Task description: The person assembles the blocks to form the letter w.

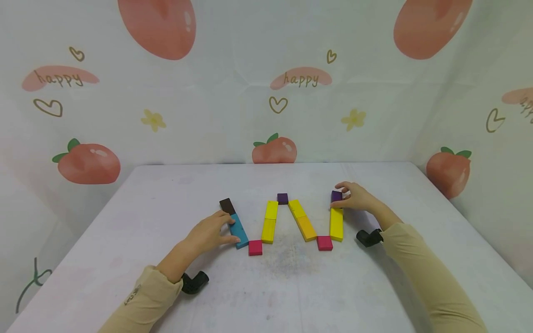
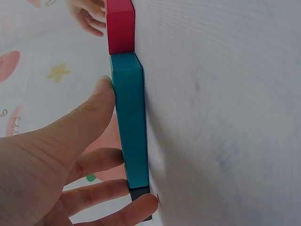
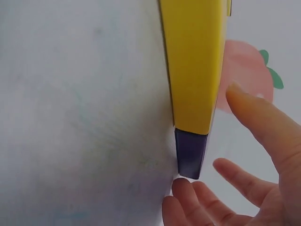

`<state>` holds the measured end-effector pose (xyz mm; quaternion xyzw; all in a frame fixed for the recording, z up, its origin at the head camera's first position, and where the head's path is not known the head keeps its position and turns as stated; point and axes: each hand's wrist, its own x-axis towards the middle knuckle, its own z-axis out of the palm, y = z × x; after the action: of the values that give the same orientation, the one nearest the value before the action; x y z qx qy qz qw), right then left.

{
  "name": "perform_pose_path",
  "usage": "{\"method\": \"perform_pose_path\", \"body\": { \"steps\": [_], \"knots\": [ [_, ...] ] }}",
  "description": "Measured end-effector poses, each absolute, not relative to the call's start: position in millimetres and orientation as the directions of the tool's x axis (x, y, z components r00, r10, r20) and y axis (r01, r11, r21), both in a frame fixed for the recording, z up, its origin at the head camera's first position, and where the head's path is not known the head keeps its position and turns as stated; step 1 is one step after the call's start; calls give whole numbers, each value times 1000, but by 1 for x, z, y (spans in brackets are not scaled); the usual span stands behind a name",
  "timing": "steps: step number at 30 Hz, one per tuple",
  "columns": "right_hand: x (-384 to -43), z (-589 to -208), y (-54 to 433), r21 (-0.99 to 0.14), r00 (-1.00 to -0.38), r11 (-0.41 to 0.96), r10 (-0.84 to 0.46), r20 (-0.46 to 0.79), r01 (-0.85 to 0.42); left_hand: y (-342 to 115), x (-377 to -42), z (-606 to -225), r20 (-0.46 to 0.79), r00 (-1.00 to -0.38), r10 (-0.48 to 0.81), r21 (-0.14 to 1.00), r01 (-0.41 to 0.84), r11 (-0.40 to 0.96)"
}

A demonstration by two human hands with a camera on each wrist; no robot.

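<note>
A zigzag row of coloured blocks lies on the table. My left hand (image 1: 211, 231) is beside the blue block (image 2: 130, 127), its thumb and fingers along one edge. One finger of it reaches over the black block (image 1: 227, 206) at the blue block's far end. A red block (image 1: 255, 247) meets the near end. At the row's right end, my right hand (image 1: 357, 196) spreads around the purple block (image 3: 190, 153). Its thumb (image 3: 249, 103) is off the yellow block (image 3: 193, 66), and its other fingertips are close to the purple block's far end; whether they touch cannot be told.
Between the hands lie yellow blocks (image 1: 269, 222), an orange-yellow block (image 1: 306, 229), a second purple block (image 1: 282, 199) and a second red block (image 1: 325, 243). Black wrist devices (image 1: 195, 283) sit by both cuffs. Patterned cloth (image 1: 225, 92) hangs behind the white table (image 1: 266, 296).
</note>
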<state>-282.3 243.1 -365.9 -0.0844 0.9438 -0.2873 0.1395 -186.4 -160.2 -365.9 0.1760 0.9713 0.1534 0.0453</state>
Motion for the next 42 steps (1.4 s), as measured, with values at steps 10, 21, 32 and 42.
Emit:
{"method": "perform_pose_path", "body": {
  "steps": [10,21,32,42],
  "knots": [
    [-283,-370,248,-551,-948,825,-262,-178,-125,-161,-187,-368,-34,-932,362,310,334,890],
    [-282,-370,249,-554,-946,824,-263,-190,-118,-160,-186,-368,-24,-933,360,312,335,889],
    [-282,-371,250,-564,-944,818,-266,-198,-112,-161,-186,-367,-35,-932,361,295,335,895],
    [-282,-372,250,-575,-943,810,-270,-197,-111,-163,-188,-366,-27,-927,373,330,344,879]
  ]
}}
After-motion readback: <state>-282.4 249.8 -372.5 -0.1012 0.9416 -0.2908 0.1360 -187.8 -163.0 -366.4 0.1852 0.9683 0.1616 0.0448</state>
